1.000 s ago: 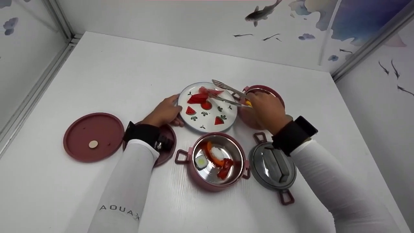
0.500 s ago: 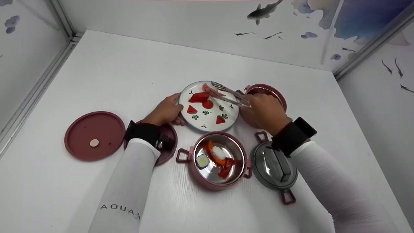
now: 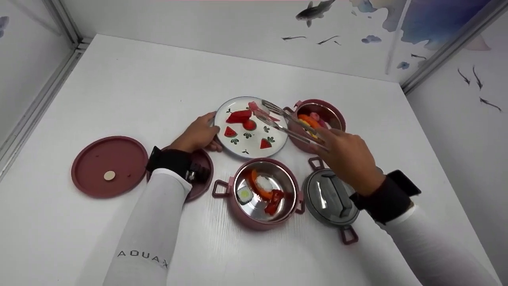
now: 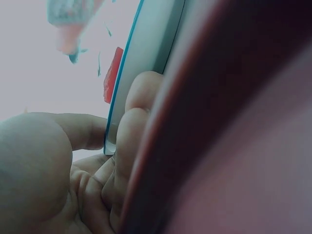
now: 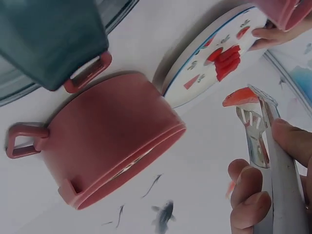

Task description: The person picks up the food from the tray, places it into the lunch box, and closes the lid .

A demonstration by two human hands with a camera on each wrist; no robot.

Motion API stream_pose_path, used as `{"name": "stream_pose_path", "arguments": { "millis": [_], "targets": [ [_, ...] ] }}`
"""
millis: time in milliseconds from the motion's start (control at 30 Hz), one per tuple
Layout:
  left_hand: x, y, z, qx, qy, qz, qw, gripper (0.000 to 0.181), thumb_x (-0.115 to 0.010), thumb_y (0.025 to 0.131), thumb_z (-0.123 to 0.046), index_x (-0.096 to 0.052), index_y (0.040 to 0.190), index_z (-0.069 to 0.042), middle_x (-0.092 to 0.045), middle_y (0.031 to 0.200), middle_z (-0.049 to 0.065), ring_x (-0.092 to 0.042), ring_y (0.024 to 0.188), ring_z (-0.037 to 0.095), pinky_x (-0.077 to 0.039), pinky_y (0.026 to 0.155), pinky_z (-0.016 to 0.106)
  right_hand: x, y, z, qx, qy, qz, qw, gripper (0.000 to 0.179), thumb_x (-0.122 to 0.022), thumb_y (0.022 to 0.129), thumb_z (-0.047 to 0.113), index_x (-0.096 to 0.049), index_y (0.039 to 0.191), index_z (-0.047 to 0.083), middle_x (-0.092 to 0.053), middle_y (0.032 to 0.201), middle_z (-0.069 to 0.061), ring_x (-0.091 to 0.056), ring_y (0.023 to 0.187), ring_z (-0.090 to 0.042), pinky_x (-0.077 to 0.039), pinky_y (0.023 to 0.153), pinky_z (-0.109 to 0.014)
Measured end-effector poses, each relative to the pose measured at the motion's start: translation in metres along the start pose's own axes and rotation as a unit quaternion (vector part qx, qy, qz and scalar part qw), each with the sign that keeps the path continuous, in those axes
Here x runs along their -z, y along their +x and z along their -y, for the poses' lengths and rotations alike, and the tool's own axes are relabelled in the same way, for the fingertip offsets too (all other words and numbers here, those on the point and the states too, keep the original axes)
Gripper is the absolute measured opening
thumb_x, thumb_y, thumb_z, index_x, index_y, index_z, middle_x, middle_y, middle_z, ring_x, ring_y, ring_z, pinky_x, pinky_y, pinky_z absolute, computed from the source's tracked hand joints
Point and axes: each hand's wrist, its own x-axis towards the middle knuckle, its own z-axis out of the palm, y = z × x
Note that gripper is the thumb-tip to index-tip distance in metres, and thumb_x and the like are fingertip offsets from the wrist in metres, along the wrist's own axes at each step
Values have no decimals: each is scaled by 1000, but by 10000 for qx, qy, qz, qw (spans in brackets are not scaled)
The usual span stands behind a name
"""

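Observation:
My left hand (image 3: pixel 199 133) grips the left edge of a white plate (image 3: pixel 245 147) with printed fruit. In the left wrist view its thumb lies on the rim and its fingers curl beneath. My right hand (image 3: pixel 347 159) holds metal tongs (image 3: pixel 295 134), their fork-like tips over the plate's far right part. Between the tips is a pink-red piece with a white underside (image 5: pixel 242 97), like toy sushi. A folded red piece (image 3: pixel 239 116) lies on the plate. Behind the right hand stands a pink pot (image 3: pixel 299 142) holding orange, yellow and pink pieces.
Nearest me, another pink pot (image 3: pixel 256 224) holds a sushi roll, an orange slice, a white piece and a red piece. To its right lies a grey lid (image 3: pixel 327 198). Two dark red round lids (image 3: pixel 99 159) sit at left, one partly under the left forearm.
My right hand has moved right and toward me, uncovering the far pot's contents. The tongs' tips stay over the plate with the pink piece. My left hand keeps its hold on the plate.

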Motion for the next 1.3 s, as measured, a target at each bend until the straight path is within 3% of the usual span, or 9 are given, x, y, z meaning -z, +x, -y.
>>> {"name": "stream_pose_path", "arguments": {
  "millis": [267,433,633,767,967,1133,1300],
  "targets": [
    [0,1,0,48,-15,-15,10000,62,-40,103,-14,-20,161,-20,-68,75,11,-70,56,14,-55,52,23,17,-67,11,715,327,-674,9946,49,-88,76,13,-72,121,5,-77,96,-10,-70,70,-12,-59,61,-23],
    [3,-1,-3,45,-106,-27,9999,62,-40,103,-15,-20,161,-20,-68,76,12,-69,57,14,-55,52,22,24,-97,23,625,496,-528,9954,45,-89,73,9,-74,116,6,-77,95,-7,-68,68,-4,-53,58,-10],
    [2,-2,-5,127,-103,70,9998,63,-40,103,-16,-18,161,-22,-68,76,11,-69,57,14,-55,52,22,21,-121,33,489,763,-263,9955,47,-89,71,7,-74,115,9,-73,84,3,-60,62,10,-49,54,-7],
    [2,-2,-3,107,-109,9,9999,63,-40,103,-16,-19,161,-22,-67,76,12,-69,56,14,-55,52,22,18,-128,35,354,849,-81,9957,47,-89,71,7,-74,115,9,-66,78,9,-50,56,19,-45,51,-6],
    [1,-3,-2,154,-119,43,9998,62,-40,104,-15,-19,161,-22,-67,77,13,-69,56,14,-55,52,22,16,-130,35,348,880,-111,9954,47,-88,72,7,-73,116,9,-68,79,7,-51,56,18,-46,51,-6],
    [0,-3,-4,98,-22,53,9999,61,-39,104,-16,-18,161,-21,-68,76,11,-69,56,13,-55,53,22,20,-117,33,368,650,-338,9966,45,-88,74,11,-74,116,8,-74,87,-1,-66,65,1,-52,55,-11],
    [0,-3,-1,163,1,71,9998,62,-39,104,-15,-18,162,-20,-67,69,9,-69,55,13,-55,52,22,15,-88,25,462,370,-416,9974,44,-87,76,16,-74,116,4,-77,97,-11,-73,73,-15,-59,59,-24]
  ]
}}
